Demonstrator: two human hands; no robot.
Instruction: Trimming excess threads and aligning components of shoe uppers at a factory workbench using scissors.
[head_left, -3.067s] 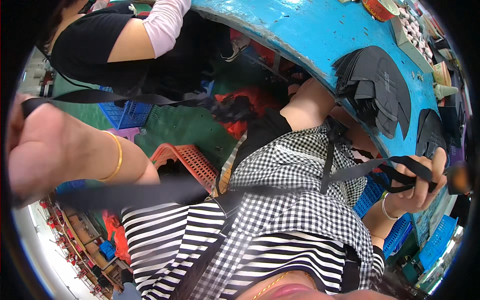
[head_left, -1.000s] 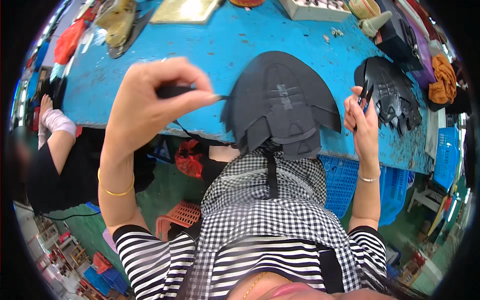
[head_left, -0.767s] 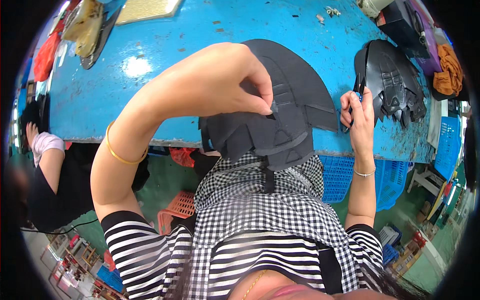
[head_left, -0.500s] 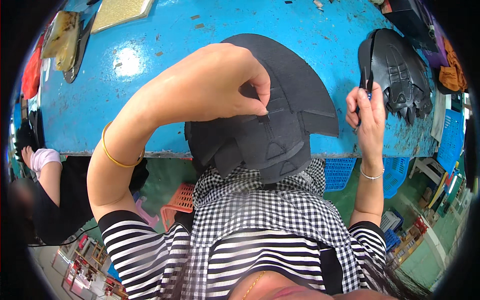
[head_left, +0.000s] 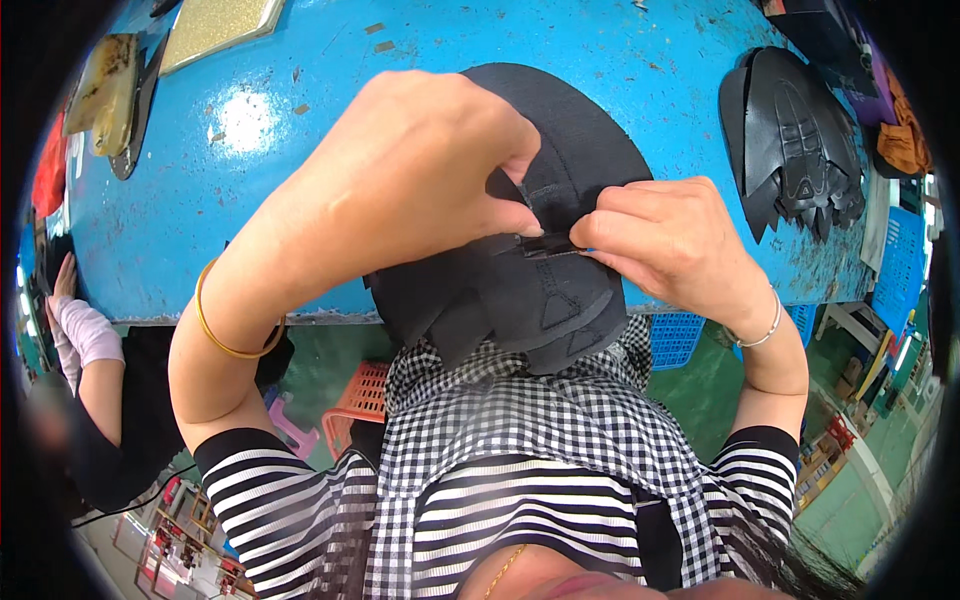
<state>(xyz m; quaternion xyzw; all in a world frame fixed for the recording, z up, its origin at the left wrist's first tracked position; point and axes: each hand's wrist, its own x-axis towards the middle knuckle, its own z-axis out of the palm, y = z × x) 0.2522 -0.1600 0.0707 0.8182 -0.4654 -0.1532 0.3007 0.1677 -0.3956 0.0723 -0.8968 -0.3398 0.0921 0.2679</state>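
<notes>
A layered stack of black stitched pieces that look like shoe uppers (head_left: 600, 140) hangs over the table's near edge onto my checked apron. My left hand (head_left: 430, 150) arches over the stack, thumb and fingertips pinched on a small bit at the middle of the top upper. From the right, my right hand (head_left: 665, 235) is closed around small thread snips (head_left: 555, 252), mostly hidden by the fingers. Their dark blades lie close to the left fingertips, over the upper's stitched middle. Whether the blades touch the material is hard to make out.
Another stack of black uppers (head_left: 795, 130) lies at the right of the blue table (head_left: 330, 60). A gold sheet (head_left: 215, 30) and a stained yellowish block (head_left: 110, 95) sit far left. Below are an orange basket (head_left: 360, 400) and blue crates (head_left: 675, 340). Another person's arm (head_left: 95, 350) shows at left.
My right hand has come left from beside the other stack to the upper, bringing the snips to the left fingertips. The left hand keeps its pinch, almost in place.
</notes>
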